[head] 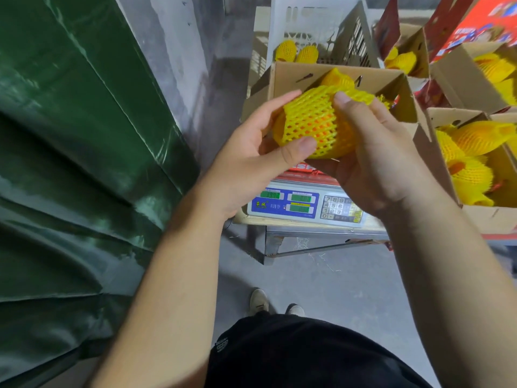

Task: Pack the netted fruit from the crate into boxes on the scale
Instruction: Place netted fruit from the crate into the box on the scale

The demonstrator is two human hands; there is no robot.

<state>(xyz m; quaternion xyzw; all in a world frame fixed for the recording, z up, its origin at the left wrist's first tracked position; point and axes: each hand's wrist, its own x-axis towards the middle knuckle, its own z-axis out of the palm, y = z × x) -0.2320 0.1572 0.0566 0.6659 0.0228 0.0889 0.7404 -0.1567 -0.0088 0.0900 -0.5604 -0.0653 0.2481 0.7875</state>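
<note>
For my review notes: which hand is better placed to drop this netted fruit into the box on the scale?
Right hand, probably: it cups the netted fruit from below, nearer the open box; left hand pinches its end.

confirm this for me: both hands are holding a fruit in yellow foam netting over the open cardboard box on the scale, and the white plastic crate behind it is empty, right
Not quite: the white plastic crate is not empty. The head view shows two netted fruits still in it. The rest holds: left hand and right hand hold the yellow foam-netted fruit over the open cardboard box on the scale.
</note>
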